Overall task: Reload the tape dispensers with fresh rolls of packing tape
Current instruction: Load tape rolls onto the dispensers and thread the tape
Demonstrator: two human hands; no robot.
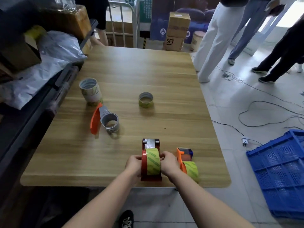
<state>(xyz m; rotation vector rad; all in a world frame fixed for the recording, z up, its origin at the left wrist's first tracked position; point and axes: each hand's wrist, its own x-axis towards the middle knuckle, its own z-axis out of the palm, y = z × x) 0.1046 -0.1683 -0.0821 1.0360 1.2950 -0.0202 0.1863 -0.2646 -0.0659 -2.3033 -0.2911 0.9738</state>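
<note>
A red tape dispenser (148,177) stands at the near edge of the wooden table (148,76), with a yellow-green tape roll (153,162) seated in it. My left hand (133,164) grips its left side. My right hand (168,165) holds the right side, fingers curled onto the roll. Just to the right lies an orange dispenser (185,159) loaded with a roll (191,170). An orange and grey dispenser (105,119) with a bare hub lies at mid-left. A stack of tape rolls (90,92) stands behind it, and a single roll (145,99) sits mid-table.
A dark shelf with grey plastic bags (54,51) and cardboard boxes runs along the left. A blue crate (279,170) stands on the floor at right among cables. Several people stand at the far right, and stacked boxes (176,30) lie beyond the table.
</note>
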